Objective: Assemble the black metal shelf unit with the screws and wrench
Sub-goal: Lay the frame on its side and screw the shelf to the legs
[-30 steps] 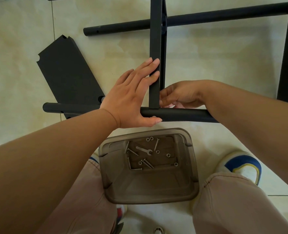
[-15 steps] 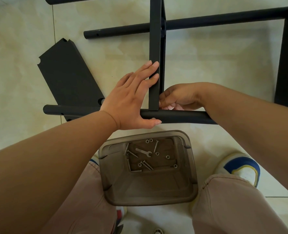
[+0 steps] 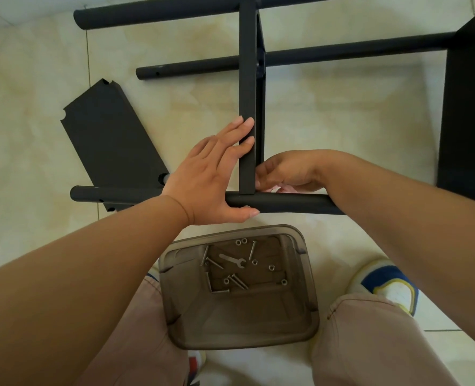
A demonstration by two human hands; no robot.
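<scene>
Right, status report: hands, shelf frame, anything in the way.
Left hand flat against upright panel, thumb on near tube. Right hand curled at the joint, contents unseen. Wrench in tub. Nothing blocking.

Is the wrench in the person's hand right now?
No, the wrench lies in the brown plastic bin among the screws.
</scene>
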